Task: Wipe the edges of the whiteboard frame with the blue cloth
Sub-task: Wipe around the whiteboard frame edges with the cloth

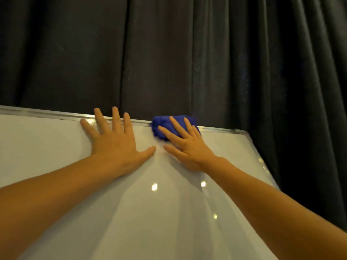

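Note:
The whiteboard [47, 147] fills the lower part of the view, with a silver metal frame [47, 113] along its top edge and down its right side. A bunched blue cloth [161, 124] lies on the top frame, right of centre. My right hand [185, 145] presses flat on the cloth, fingers spread over it. My left hand [114, 139] lies flat on the board beside it, fingers apart, with the fingertips over the top frame and nothing held.
A dark pleated curtain [187, 53] hangs right behind the board and to its right. The frame's top right corner [242, 131] lies a short way right of the cloth. Light spots reflect on the glossy board.

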### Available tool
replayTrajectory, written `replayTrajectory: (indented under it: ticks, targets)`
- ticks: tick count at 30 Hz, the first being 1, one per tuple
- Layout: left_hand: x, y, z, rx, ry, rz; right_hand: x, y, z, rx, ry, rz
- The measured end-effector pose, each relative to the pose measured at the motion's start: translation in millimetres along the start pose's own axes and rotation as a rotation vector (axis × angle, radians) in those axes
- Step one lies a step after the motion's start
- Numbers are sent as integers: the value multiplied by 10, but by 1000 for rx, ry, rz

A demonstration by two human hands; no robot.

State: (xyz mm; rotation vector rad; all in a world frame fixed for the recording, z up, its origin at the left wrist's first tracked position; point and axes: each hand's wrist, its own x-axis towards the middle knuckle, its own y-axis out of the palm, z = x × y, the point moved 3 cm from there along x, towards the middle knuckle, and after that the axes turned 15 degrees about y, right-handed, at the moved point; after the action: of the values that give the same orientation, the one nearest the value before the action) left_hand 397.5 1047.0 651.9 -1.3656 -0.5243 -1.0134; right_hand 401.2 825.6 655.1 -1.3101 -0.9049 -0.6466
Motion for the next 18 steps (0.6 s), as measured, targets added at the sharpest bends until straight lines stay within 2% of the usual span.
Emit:
replayTrajectory:
  ticks: [3, 4, 5, 6, 9, 11, 13, 15, 16, 18]
  targets:
    - [88, 55, -329, 6, 36, 8, 71, -168, -882, 47, 591, 60]
    - [124, 59, -447, 9, 31, 10, 97, -180, -953, 71, 694, 79]
    - [180, 62, -583, 9, 24, 12, 125, -175, -936, 101, 709, 100]
    - [241, 71, -730, 6, 17, 19, 148, -167, -889, 145, 642, 113]
    - [395, 103, -1179, -14, 56, 33, 19, -100, -763, 137, 190, 140]
    - [490, 185, -1486, -5, 112, 21, -73, -142, -1037, 69, 17, 127]
    - [569, 272, -1800, 3, 128, 42, -29, -292, -1518, 12, 108, 125]
    - [622, 384, -2126, 26, 137, 66, 18, -435, -2030, -31, 357, 135]
    - [625, 433, -2197, 37, 148, 68, 46, -444, -2129, -35, 456, 142]
    - [668, 498, -2400, 37, 150, 62, 67, -403, -2179, 13, 512, 131]
